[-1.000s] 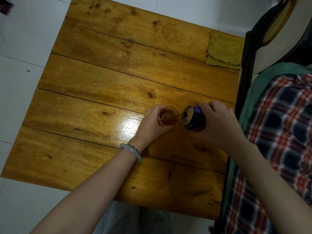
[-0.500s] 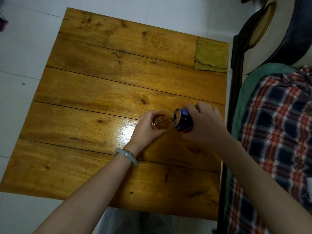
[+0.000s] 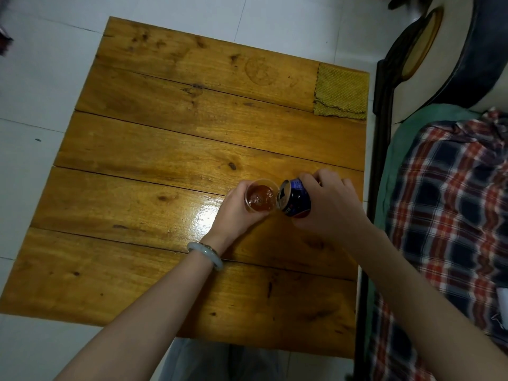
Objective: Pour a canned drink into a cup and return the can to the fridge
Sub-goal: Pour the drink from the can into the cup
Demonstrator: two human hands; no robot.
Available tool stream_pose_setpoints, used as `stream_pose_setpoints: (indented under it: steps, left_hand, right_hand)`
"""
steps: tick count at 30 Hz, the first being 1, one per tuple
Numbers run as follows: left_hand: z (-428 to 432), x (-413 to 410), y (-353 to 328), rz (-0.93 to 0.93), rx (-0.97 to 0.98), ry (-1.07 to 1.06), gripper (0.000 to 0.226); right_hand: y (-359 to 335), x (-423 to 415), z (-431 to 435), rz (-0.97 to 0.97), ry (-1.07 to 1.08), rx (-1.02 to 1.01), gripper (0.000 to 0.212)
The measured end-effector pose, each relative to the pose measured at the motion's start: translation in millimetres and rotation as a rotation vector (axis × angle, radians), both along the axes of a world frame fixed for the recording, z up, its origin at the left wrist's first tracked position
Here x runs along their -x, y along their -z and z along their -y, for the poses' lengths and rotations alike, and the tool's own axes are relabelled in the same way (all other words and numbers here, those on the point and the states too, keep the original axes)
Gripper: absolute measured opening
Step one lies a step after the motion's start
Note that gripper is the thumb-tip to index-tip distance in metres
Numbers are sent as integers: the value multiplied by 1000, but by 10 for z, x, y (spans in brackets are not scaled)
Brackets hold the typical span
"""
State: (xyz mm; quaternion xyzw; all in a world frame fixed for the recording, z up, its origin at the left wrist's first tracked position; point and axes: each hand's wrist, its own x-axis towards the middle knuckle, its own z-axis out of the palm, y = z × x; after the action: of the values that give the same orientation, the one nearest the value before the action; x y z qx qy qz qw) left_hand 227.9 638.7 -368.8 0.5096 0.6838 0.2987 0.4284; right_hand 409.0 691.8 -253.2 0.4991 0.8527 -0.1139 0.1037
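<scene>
**A:** Where is the can?

**B:** The can [image 3: 297, 200] is tipping leftward, its top leaning at the right rim of the cup [image 3: 260, 198]. The right hand [image 3: 330, 204] is wrapping round its body from the right and gripping it.

**A:** And the cup?

**B:** It is standing on the table [image 3: 165, 149], right of the middle and toward the near side, holding a brown drink with bubbles. The left hand [image 3: 233, 213] is curling round its left and near sides, gripping it.

**A:** Is drink running out?

**B:** I cannot tell. No stream is showing between the can's mouth and the rim.

**A:** What is lying around them?

**B:** A pale bracelet [image 3: 205, 254] is sitting on the left wrist. A yellow-green cloth [image 3: 341, 92] is lying at the table's far right corner. Plaid fabric [image 3: 453, 215] is lying on a green cover, just right of the table. White floor [image 3: 33, 105] is showing on the left and far sides.
</scene>
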Motion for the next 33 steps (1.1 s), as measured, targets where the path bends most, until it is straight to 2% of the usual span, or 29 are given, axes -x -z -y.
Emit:
stream_pose_setpoints:
  steps: [33]
  left_hand:
    - [-4,7,-49,1,27,-3,65]
  right_hand:
    - [-24,18,-14,22,-16,0,74]
